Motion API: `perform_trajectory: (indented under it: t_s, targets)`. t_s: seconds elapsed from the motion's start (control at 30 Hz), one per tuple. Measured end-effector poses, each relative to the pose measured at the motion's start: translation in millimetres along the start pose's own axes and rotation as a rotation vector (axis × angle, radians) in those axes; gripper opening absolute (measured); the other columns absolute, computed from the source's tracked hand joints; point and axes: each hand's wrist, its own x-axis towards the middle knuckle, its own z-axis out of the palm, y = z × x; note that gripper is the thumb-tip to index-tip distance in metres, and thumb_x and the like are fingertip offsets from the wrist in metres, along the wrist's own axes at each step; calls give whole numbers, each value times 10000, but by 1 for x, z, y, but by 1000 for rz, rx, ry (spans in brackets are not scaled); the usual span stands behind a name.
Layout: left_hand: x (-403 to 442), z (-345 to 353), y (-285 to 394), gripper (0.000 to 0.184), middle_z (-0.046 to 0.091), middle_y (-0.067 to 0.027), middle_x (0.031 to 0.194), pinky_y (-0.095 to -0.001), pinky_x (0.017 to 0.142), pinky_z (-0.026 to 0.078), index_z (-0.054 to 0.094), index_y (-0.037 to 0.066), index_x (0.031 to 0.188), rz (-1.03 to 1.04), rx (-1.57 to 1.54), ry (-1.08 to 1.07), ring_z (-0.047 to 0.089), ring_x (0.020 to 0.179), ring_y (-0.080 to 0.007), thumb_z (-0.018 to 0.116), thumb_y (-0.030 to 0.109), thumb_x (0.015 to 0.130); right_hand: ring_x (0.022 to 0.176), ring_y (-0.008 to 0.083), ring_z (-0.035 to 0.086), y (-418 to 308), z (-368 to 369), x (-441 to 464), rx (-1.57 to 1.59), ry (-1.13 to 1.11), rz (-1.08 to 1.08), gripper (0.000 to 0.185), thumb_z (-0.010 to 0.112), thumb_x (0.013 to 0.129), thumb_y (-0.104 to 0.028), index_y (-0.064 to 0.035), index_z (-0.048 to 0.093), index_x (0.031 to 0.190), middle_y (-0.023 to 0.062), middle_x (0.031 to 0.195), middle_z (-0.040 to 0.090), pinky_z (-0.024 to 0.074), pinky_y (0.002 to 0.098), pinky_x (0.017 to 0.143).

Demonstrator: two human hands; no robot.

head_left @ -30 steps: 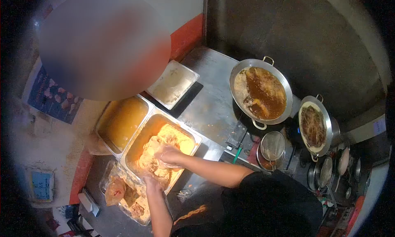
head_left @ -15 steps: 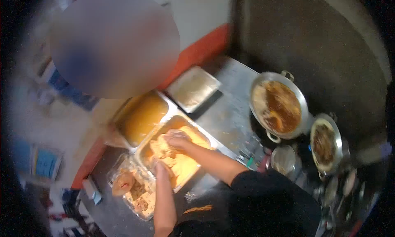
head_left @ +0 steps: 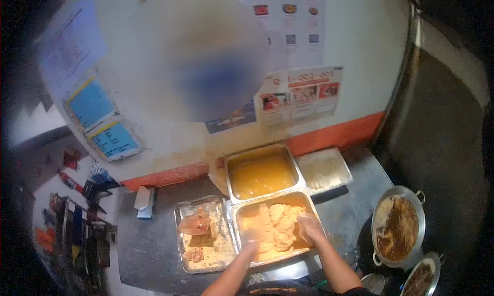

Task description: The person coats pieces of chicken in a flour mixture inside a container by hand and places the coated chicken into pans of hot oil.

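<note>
Coated meat pieces (head_left: 280,226), probably chicken, are heaped in a steel pan (head_left: 309,203) of pale orange flour. At the pan's right side, my right hand (head_left: 310,229) rests against the heap, fingers stretched out, with a clear glove seeming to cover it. My left hand (head_left: 250,244) is over the pan's left edge, apart from the heap and smeared by motion, so its fingers cannot be made out. Left of it lies a clear shallow tray (head_left: 218,262) holding crumbs and a few raw-looking pieces (head_left: 194,223).
Behind the flour pan stands a steel pan of yellow-orange liquid (head_left: 262,175). A pale lidded or filled pan (head_left: 325,170) is to its right. Two woks (head_left: 399,229) (head_left: 424,278) with brown contents stand at the right. A small white box (head_left: 145,201) sits on the dark counter (head_left: 146,249); posters cover the wall.
The view has turned and levelled, showing more wall. My hands have parted from around the coated pieces, the left toward the pan's left edge, the right to the heap's right side.
</note>
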Motion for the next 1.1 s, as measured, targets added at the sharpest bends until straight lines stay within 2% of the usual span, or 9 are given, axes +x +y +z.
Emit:
perform_trajectory:
  t_s: [0.27,0.4,0.5,0.63,0.77,0.83,0.93,1.0,1.1]
  targets:
    - [23,16,15,460,579,-145,1142,-393,866,448,458,50,1287,247,499,277,561,1033,-257,299,349,977,1008,316,584,-40,64,63,-114,38,-48,376,439,887,-344,-44,647,979,183,1039,641,425,391,887]
    - [149,-4,-64,437,505,-186,1294,-374,977,380,500,11,1274,297,167,121,491,1169,-263,379,231,916,960,268,581,-68,33,52,50,-205,-25,375,456,888,-352,-19,609,972,169,1015,632,429,372,841]
    - [210,-35,-85,423,535,-179,1220,-398,934,412,469,29,1287,600,837,161,524,1101,-284,331,244,951,890,202,564,-33,27,63,112,-332,7,388,471,892,-374,-23,592,1005,124,996,614,432,351,774]
    - [107,-24,-27,378,557,-156,1155,-381,933,411,516,38,1211,443,735,28,522,1098,-273,408,188,881,821,151,551,1,10,35,643,-332,52,377,525,862,-393,-39,615,958,49,920,590,455,341,711]
    - [73,-27,-36,325,581,-127,1055,-364,896,436,567,55,1116,561,1193,-43,545,1047,-264,491,125,807,999,341,591,-30,-11,-10,-432,-356,-53,487,490,851,-454,-52,611,1098,200,1114,616,464,423,828]
    - [67,-29,-51,324,586,-120,1066,-364,847,468,565,59,1129,513,834,-70,565,1008,-261,487,141,825,974,390,602,-7,20,-6,-476,-288,92,456,491,844,-432,-60,632,1069,216,1067,632,478,438,808]
    - [45,-14,-38,330,586,-113,1100,-381,844,484,538,68,1183,165,273,-145,574,989,-260,456,180,884,796,217,620,15,47,10,98,-357,228,486,565,853,-414,28,617,1048,142,884,658,487,352,698]
    - [41,-5,-31,338,586,-110,1109,-393,866,479,519,72,1214,77,337,-183,572,997,-260,444,202,911,758,167,587,15,62,5,704,-422,298,350,574,868,-300,4,607,1039,84,857,621,482,310,661]
    - [63,-11,-44,351,597,-125,1106,-424,882,479,521,75,1227,-73,-271,-350,585,1000,-267,430,254,939,721,126,551,-2,74,1,929,-284,327,226,568,881,-227,-39,609,1000,46,845,592,467,268,627]
